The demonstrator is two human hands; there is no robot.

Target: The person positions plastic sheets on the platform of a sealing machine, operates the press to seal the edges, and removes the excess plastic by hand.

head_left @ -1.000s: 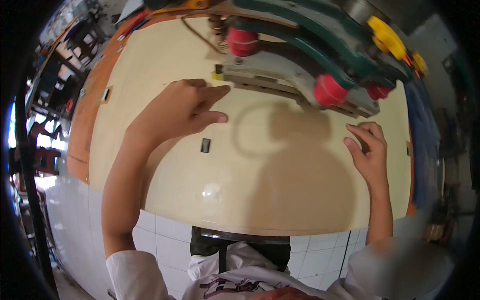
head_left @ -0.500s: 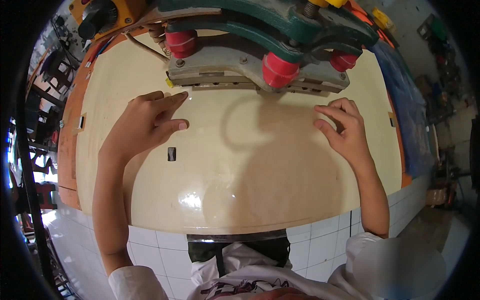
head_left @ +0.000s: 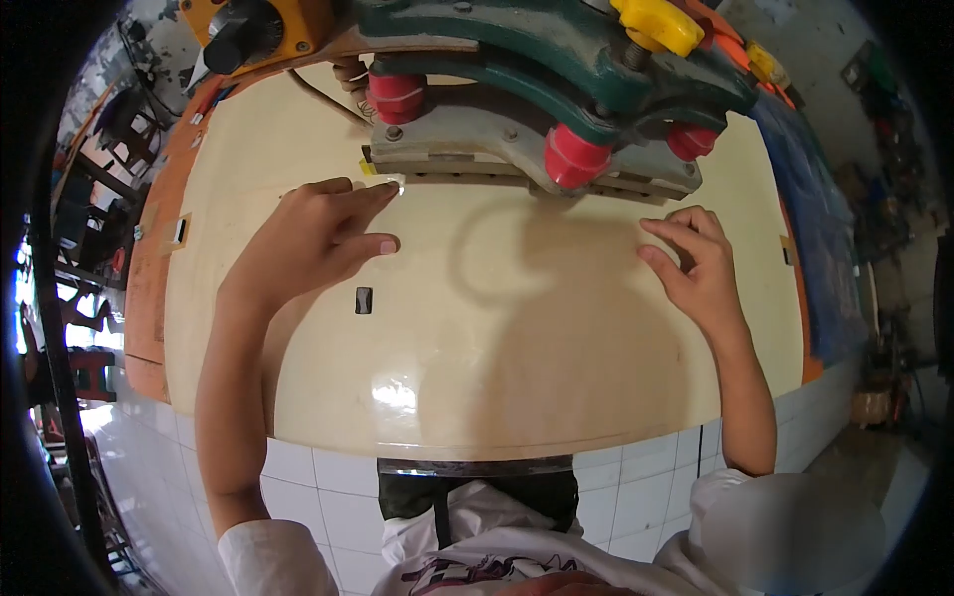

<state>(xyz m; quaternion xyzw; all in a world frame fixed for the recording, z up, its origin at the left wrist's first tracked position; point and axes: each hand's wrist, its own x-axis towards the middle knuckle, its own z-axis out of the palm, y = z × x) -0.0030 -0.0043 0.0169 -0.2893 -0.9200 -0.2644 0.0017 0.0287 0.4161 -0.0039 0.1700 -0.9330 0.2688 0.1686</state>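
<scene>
My left hand (head_left: 323, 233) rests on the glossy cream tabletop (head_left: 328, 377), its index finger stretched towards the machine's lower left corner and the thumb held apart. A small shiny patch shows at that fingertip; I cannot tell what it is. My right hand (head_left: 694, 253) is at the right, with thumb and index finger curved and a gap between them. Between and beyond the hands stands a sealing-press-like machine with a grey metal bar (head_left: 447, 139), red caps (head_left: 578, 156) and a dark green frame (head_left: 497, 84). Below my left hand lies a small black rectangular piece (head_left: 364, 300).
An orange control box with a black knob (head_left: 241, 38) is at the upper left. A yellow knob (head_left: 664, 25) tops the machine. Blue plastic sheeting (head_left: 820, 228) hangs along the right side. White floor tiles (head_left: 343, 477) show below the table's front edge.
The view has shifted, so the machine, the black piece and the table features appear farther right. Both hands keep nearly the same pose and place on the table.
</scene>
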